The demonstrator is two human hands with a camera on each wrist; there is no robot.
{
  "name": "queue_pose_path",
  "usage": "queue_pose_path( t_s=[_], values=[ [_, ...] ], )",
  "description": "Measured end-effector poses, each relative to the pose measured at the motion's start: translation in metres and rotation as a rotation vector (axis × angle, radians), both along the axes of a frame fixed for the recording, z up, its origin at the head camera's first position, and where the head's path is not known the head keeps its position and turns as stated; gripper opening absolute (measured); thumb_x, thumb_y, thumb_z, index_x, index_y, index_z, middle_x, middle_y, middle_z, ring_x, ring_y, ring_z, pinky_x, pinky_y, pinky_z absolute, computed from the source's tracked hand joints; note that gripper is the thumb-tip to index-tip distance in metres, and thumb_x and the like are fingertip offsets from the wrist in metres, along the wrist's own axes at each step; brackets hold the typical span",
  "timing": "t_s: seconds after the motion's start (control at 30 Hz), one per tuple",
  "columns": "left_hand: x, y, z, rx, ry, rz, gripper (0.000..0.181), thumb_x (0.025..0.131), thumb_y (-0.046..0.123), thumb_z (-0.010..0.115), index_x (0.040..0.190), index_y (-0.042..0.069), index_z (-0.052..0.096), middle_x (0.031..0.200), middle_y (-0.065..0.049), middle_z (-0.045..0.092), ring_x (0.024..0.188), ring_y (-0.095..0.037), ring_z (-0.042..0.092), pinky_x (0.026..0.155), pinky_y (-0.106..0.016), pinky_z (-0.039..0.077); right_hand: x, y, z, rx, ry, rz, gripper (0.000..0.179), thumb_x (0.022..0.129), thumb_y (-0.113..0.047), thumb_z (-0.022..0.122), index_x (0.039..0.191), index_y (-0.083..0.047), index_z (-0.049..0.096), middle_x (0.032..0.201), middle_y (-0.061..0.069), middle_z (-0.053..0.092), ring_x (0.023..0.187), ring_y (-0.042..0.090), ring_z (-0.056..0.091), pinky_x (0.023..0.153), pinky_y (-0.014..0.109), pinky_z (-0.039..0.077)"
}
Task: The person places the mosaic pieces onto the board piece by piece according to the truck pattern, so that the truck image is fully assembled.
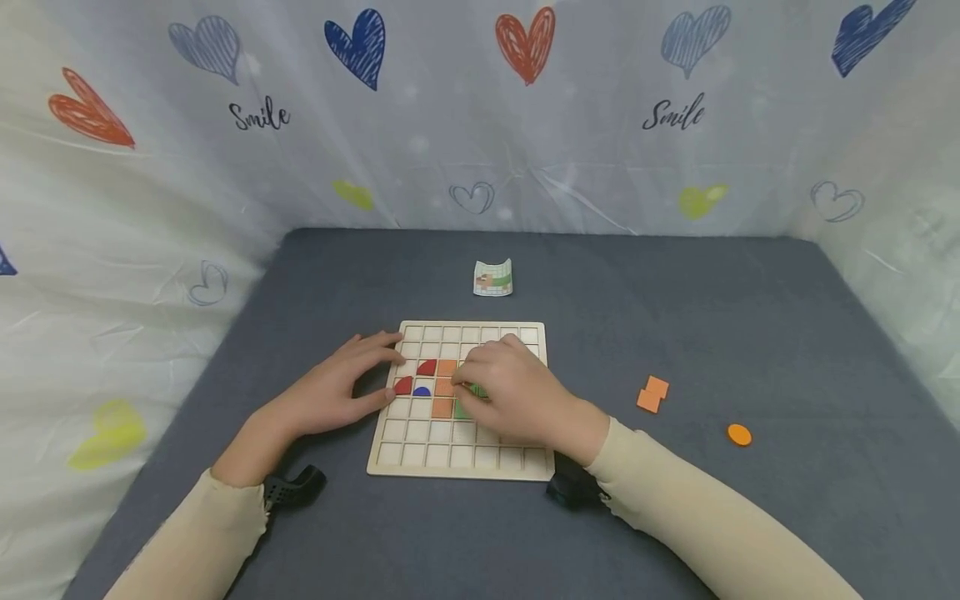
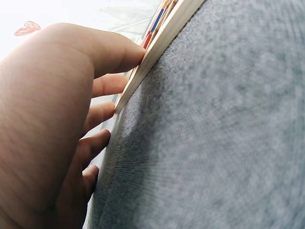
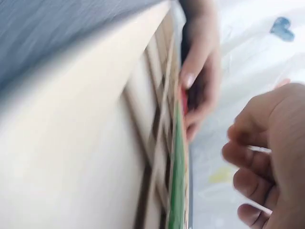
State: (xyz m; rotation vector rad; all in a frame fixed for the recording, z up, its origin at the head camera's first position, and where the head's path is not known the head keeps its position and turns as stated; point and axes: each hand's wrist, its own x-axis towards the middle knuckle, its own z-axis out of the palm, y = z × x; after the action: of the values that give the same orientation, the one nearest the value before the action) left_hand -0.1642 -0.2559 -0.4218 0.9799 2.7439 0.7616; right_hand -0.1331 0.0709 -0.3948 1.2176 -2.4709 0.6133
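A wooden grid board (image 1: pixel 461 477) lies on the table. My left hand (image 1: pixel 341 387) rests along its left edge, thumb and fingertips touching the frame. Red quarter-round pieces (image 1: pixel 403 386), a blue half-round piece (image 1: pixel 422 392) and a column of orange squares (image 1: pixel 443 407) sit in its cells. Beside that column are green pieces (image 1: pixel 461 412), partly hidden under my right hand (image 1: pixel 517 392). In the right wrist view, the loosely curled fingers (image 3: pixel 248 181) are above the board, with no piece showing between them.
Two orange squares (image 1: pixel 649 402) lie overlapping on the grey table (image 1: pixel 750 333) to the right, with an orange round piece (image 1: pixel 739 435) farther right. Behind the board is a small picture card (image 1: pixel 492 278) with a grid pattern. A curtain printed with hearts (image 1: pixel 525 46) surrounds the table.
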Motion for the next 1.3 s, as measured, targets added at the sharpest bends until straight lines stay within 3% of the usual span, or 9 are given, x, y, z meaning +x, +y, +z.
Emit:
queue_pose_path(
  t_s=[0.4,0.67,0.8,0.9,1.0,1.1,1.3],
  values=[
    [0.001,-0.001,-0.001,-0.028,-0.010,0.013,0.048,0.107,0.043,0.072,0.147,0.020,0.064,0.176,-0.002,0.036,0.164,-0.030,0.028,0.137,-0.055,0.011,-0.006,0.056,-0.003,-0.005,-0.107,-0.104,0.014,0.103,-0.015,0.072,0.111,-0.011,0.083,0.103,-0.002,0.077,0.099,0.020,0.070,0.088,0.042,0.052],
    [0.003,-0.001,0.000,-0.027,-0.011,0.022,0.047,0.106,0.043,0.073,0.146,0.020,0.065,0.175,-0.002,0.036,0.164,-0.030,0.029,0.137,-0.055,0.012,-0.002,0.107,-0.006,-0.042,-0.176,-0.186,0.022,0.103,-0.015,0.076,0.123,-0.009,0.078,0.105,-0.004,0.074,0.091,0.019,0.064,0.083,0.041,0.055],
    [0.002,-0.001,0.000,-0.025,-0.006,0.020,0.047,0.106,0.042,0.073,0.146,0.019,0.065,0.175,-0.004,0.037,0.163,-0.032,0.031,0.136,-0.058,0.013,0.001,0.135,-0.007,-0.046,-0.206,-0.209,0.025,0.102,-0.016,0.077,0.126,-0.010,0.077,0.107,-0.005,0.073,0.094,0.018,0.064,0.078,0.039,0.056],
    [0.001,-0.001,-0.001,-0.021,0.001,0.015,0.047,0.106,0.042,0.073,0.146,0.018,0.065,0.175,-0.005,0.037,0.163,-0.033,0.031,0.136,-0.059,0.014,0.001,0.155,-0.011,-0.040,-0.211,-0.225,0.026,0.100,-0.014,0.080,0.126,-0.011,0.077,0.109,-0.003,0.074,0.101,0.018,0.066,0.082,0.042,0.058],
    [0.000,-0.001,-0.001,-0.017,0.005,0.011,0.047,0.106,0.041,0.074,0.146,0.018,0.065,0.175,-0.005,0.038,0.163,-0.033,0.031,0.136,-0.059,0.014,0.001,0.173,-0.015,-0.036,-0.213,-0.228,0.027,0.099,-0.013,0.081,0.126,-0.012,0.077,0.114,-0.002,0.074,0.105,0.018,0.066,0.084,0.044,0.058],
    [0.000,-0.001,-0.001,-0.016,0.007,0.013,0.046,0.106,0.041,0.074,0.146,0.018,0.065,0.175,-0.004,0.038,0.163,-0.033,0.031,0.136,-0.059,0.014,0.000,0.188,-0.015,-0.029,-0.246,-0.210,0.029,0.100,-0.015,0.081,0.128,-0.014,0.077,0.121,-0.004,0.072,0.104,0.016,0.063,0.078,0.039,0.058],
    [0.000,0.000,0.000,-0.025,0.005,0.018,0.047,0.106,0.043,0.073,0.146,0.019,0.065,0.175,-0.005,0.038,0.163,-0.034,0.031,0.136,-0.060,0.014,0.005,0.211,-0.013,0.004,-0.318,-0.159,0.034,0.097,-0.015,0.084,0.129,-0.023,0.076,0.125,-0.014,0.068,0.107,0.007,0.058,0.085,0.032,0.054]
  ],
)
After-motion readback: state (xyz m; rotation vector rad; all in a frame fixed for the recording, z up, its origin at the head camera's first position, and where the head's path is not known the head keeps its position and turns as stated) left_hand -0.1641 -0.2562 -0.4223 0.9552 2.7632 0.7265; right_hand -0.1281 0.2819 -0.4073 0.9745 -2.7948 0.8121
